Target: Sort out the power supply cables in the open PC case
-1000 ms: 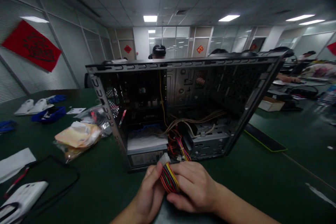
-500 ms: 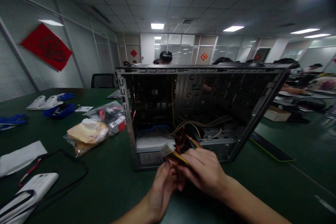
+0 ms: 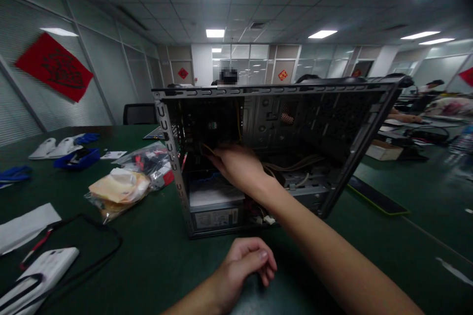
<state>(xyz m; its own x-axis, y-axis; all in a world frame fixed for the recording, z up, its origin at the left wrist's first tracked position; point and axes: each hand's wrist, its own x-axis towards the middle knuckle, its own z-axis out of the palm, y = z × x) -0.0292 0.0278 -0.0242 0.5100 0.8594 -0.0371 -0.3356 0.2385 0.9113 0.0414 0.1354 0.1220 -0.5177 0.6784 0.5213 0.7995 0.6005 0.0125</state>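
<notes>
An open black computer case (image 3: 332,123) stands on the green table (image 3: 155,256), its side panel off. My right hand (image 3: 236,165) reaches deep into the case at its left part, fingers closed around a cable end that I can barely make out. A yellow wire (image 3: 238,118) runs down just above that hand. My left hand (image 3: 247,263) rests on the table in front of the case, fingers curled loosely, nothing in it. Beige and coloured cables (image 3: 291,165) lie inside the case beside a metal drive cage (image 3: 303,187).
Plastic bags of parts (image 3: 121,187) lie left of the case. A white device with a black cord (image 3: 40,268) sits at the near left. White paper (image 3: 22,226), blue gloves (image 3: 15,174) and a yellow-edged black panel (image 3: 377,197) lie around. Other people work at the far right.
Both hands held the coloured cable bundle in front of the case. Now my right hand has carried it inside the case, and my left hand has let go and dropped to the table.
</notes>
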